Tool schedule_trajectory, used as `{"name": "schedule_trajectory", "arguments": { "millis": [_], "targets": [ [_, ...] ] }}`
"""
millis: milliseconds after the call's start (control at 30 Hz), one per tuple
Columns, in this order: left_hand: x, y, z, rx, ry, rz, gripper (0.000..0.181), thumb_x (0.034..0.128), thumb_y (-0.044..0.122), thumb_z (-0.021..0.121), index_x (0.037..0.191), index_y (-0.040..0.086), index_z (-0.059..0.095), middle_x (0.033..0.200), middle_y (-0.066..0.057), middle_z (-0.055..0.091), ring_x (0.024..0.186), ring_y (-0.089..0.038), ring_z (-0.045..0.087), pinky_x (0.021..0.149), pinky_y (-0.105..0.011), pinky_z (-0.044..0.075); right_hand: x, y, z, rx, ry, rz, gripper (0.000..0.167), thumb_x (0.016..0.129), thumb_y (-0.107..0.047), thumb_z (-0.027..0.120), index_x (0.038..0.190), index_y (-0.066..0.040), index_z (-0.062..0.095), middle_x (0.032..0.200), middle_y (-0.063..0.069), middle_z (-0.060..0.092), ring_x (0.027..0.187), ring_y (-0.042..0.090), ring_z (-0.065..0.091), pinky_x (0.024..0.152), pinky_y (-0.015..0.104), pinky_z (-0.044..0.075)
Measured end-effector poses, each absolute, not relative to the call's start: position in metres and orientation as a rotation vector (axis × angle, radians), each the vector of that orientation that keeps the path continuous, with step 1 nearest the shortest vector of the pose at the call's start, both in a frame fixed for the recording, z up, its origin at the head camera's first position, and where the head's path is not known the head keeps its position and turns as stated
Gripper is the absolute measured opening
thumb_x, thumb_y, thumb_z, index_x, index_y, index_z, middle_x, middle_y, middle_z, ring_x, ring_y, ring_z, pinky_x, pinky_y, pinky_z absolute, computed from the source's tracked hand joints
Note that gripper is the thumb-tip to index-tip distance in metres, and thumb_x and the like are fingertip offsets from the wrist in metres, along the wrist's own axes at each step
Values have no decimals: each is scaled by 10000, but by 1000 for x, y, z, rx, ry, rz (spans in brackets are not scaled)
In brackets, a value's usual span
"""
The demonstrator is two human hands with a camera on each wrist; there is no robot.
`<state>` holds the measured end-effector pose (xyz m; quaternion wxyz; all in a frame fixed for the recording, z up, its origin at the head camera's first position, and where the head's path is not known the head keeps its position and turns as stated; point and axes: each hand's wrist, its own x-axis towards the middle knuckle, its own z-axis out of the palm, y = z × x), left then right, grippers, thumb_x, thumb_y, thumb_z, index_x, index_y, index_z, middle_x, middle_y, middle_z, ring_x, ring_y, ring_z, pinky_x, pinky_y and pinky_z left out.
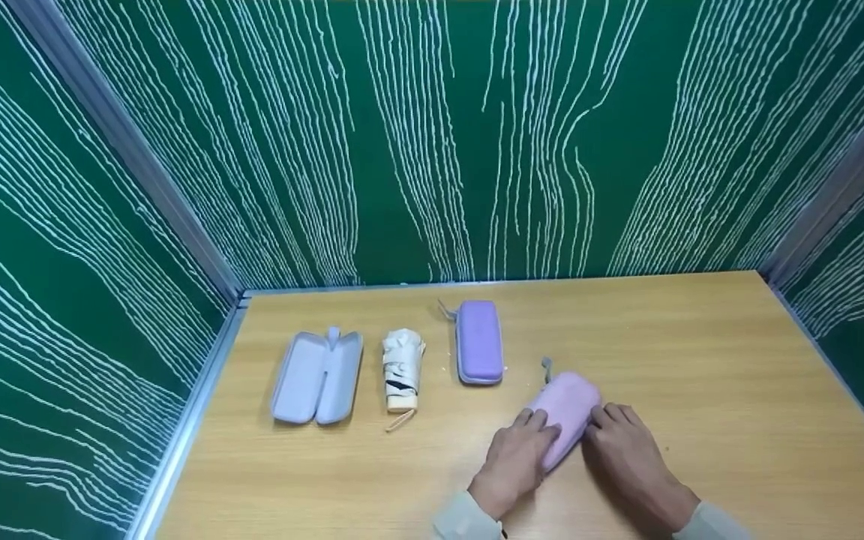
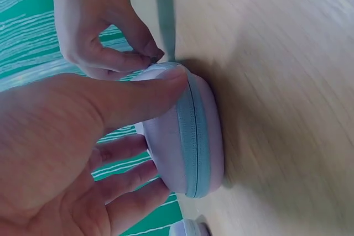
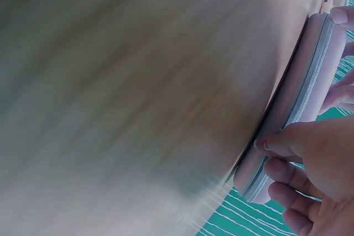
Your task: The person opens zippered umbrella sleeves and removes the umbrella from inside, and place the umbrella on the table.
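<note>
A pink zip case (image 1: 568, 405) lies tilted on the table, a grey loop at its far end. My left hand (image 1: 516, 456) grips its near left side; in the left wrist view the thumb (image 2: 160, 89) presses beside the grey zip (image 2: 193, 136) and the fingers lie along the other side. At the case's right side, my right hand (image 1: 631, 454) has thumb and index finger pinched together at the zip, seemingly on the zipper pull, which the fingertips mostly hide. The zip looks closed along the stretch in the left wrist view.
Left of the pink case lie a purple zip case (image 1: 481, 341), a cream folded umbrella (image 1: 402, 367) with a wrist strap, and an opened pale lavender case (image 1: 304, 379). Green panels with white lines (image 1: 417, 150) wall the wooden table (image 1: 702, 345) at the back and sides.
</note>
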<state>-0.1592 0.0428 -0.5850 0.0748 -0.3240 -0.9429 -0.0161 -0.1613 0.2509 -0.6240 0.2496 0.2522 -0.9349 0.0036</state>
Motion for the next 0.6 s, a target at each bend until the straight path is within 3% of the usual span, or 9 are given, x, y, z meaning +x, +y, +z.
{"name": "schedule_trajectory", "arguments": {
  "millis": [367,600],
  "targets": [
    [-158,44,-589,-955,-2815,-44,611,740,246,947,1309,287,728,1195,78,636,1072,-85,599,605,-184,543,-162,251,-632,730,-2391,54,166,623,97,771,734,-17,724,849,102,607,801,315,585,707,470,519],
    [-158,42,-589,-959,-2814,-102,600,760,230,930,1322,268,724,1218,70,641,1085,-90,601,645,-185,552,-161,247,-630,740,-2419,35,201,610,120,801,758,-2,737,865,112,631,820,316,596,734,467,527]
  ]
}}
